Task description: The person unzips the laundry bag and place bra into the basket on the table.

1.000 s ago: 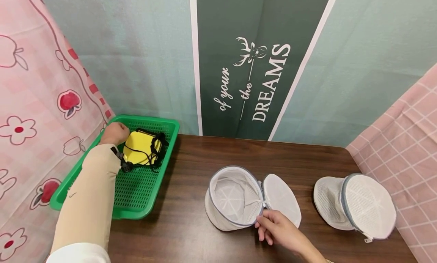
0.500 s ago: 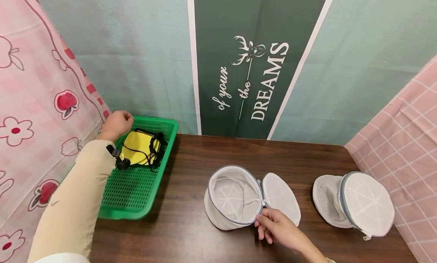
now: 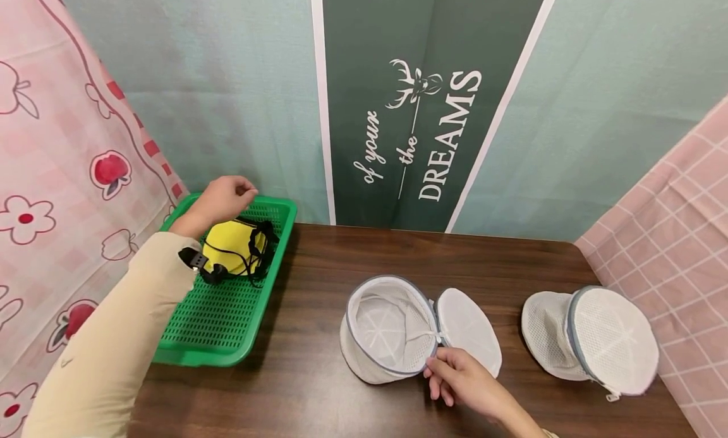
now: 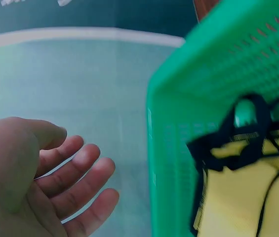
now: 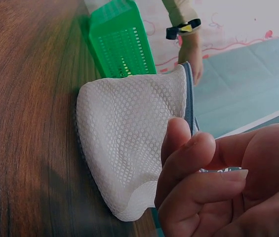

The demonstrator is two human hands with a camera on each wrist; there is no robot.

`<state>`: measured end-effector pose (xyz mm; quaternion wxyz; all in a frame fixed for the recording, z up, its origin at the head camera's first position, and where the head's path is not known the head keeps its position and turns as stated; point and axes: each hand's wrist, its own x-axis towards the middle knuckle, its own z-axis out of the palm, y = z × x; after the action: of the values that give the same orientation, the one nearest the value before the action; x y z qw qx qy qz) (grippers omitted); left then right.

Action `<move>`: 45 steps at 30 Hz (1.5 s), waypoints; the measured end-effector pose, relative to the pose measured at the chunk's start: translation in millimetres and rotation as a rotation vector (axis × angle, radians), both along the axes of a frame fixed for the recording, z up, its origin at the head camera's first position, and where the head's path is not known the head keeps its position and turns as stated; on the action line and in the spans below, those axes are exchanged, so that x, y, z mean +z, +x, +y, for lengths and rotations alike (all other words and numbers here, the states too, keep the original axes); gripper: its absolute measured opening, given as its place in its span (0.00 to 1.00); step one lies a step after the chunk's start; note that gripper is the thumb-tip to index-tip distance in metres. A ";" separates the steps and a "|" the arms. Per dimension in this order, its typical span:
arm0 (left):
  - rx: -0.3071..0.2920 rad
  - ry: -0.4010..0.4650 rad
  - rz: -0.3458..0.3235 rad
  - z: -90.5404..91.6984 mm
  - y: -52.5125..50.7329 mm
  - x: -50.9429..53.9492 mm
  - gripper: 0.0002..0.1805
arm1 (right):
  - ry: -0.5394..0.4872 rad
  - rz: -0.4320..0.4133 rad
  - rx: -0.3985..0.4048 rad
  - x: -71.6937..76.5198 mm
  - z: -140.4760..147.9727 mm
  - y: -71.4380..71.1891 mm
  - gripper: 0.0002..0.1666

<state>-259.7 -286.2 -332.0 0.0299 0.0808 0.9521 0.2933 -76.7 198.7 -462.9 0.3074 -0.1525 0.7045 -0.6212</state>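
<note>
Over the back rim of the green basket (image 3: 267, 299) hovers my left hand (image 3: 224, 198), fingers loosely bent and holding nothing; the left wrist view shows its palm (image 4: 40, 182) beside the basket wall (image 4: 164, 163). Folded yellow cloth with black straps (image 3: 227, 242) lies in the basket below it. My right hand (image 3: 469, 384) pinches the grey rim of a white mesh bag (image 3: 355, 356), which stands with its mouth unzipped and its round lid (image 3: 469, 330) folded out to the right. In the right wrist view the bag (image 5: 124, 133) is beside the curled fingers (image 5: 188, 163).
A second white mesh bag (image 3: 614, 340), its lid on top, lies at the right of the brown wooden table (image 3: 318, 261). Behind the table hangs a green cloth with lettering (image 3: 387, 46). Pink patterned cloths hang at the left (image 3: 45, 160) and right (image 3: 682, 236).
My left hand has risen from the basket's left side and moved right over its back rim, holding nothing. My right hand and the mesh bag have stayed in place.
</note>
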 end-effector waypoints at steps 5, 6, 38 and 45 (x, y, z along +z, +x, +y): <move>-0.049 -0.020 0.006 19.7 9.5 5.2 0.22 | 0.007 -0.006 -0.003 -0.6 -0.3 0.0 0.20; -0.062 -0.028 0.005 24.3 12.6 6.1 0.21 | 0.006 -0.007 -0.003 -0.8 -0.3 -0.1 0.20; -0.289 0.364 -0.448 105.8 99.2 -6.5 0.17 | -0.007 0.054 0.002 1.0 -2.9 0.9 0.20; -0.350 0.475 -0.675 120.2 114.7 -32.1 0.17 | -0.015 0.025 0.001 1.4 -3.6 1.3 0.20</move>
<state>-144.9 -165.9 -364.1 0.3687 0.1453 0.7673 0.5042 -75.4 195.1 -461.4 0.2978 -0.1631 0.7035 -0.6244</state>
